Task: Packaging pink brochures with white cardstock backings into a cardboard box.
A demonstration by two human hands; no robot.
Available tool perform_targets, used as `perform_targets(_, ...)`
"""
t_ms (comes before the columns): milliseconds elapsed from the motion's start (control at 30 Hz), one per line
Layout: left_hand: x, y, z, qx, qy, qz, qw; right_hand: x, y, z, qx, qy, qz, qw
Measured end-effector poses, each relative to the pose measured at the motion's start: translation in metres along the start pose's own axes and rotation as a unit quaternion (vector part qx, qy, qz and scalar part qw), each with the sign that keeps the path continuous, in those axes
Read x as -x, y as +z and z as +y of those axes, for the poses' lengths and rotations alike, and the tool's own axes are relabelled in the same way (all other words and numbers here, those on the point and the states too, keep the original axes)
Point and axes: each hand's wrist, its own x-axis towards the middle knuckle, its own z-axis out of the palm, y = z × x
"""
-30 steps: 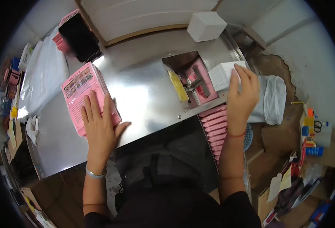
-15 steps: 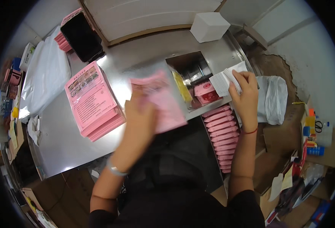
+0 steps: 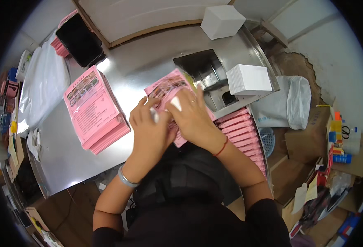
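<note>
A pink printed packet [image 3: 163, 84] lies on the metal table in front of me, partly hidden under both hands. My right hand [image 3: 193, 120] is over its right side, with a small white slip [image 3: 176, 103] pinched between thumb and fingers. On the packet's left side, my left hand [image 3: 149, 125] has its fingers bent toward the thumb. A blurred whitish bit shows between them, too smeared to name. Left of my hands stands a thick stack of pink printed packets [image 3: 94, 107]. A stack of white slips [image 3: 250, 80] rests beside the table opening, touched by neither hand.
A rectangular opening [image 3: 202, 68] is cut in the metal table [image 3: 72, 164]. Below it, a row of pink packets [image 3: 241, 133] runs toward me. A black phone [image 3: 80, 40], clear plastic bags [image 3: 45, 86] and a white block [image 3: 223, 21] stand farther back. A white sack [image 3: 286, 103] hangs right.
My right hand has left the white stack, now set down by the opening, and come to the pink packet. My left hand stays at the packet. The pink-red packs in the opening are out of sight.
</note>
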Motion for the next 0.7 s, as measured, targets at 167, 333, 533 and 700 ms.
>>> perform_targets(167, -0.001, -0.002, 0.013, -0.077, 0.013, -0.014, 0.997, 0.017, -0.063, 0.055, 0.125, 0.244, 0.296, 0.915)
perform_targets(333, -0.025, -0.004, -0.005, -0.09, 0.051, -0.089, 0.991, 0.025, -0.051, 0.083, 0.241, 0.214, 0.191, 0.927)
perform_targets(533, -0.05, -0.008, -0.006, -0.153, 0.066, -0.101, 0.981, 0.038, -0.071, 0.093, 0.099, 0.202, 0.179, 0.958)
perform_targets(700, -0.014, -0.002, 0.0, -0.037, 0.073, -0.15, 0.985, 0.046, -0.087, 0.08, 0.159, 0.114, 0.181, 0.964)
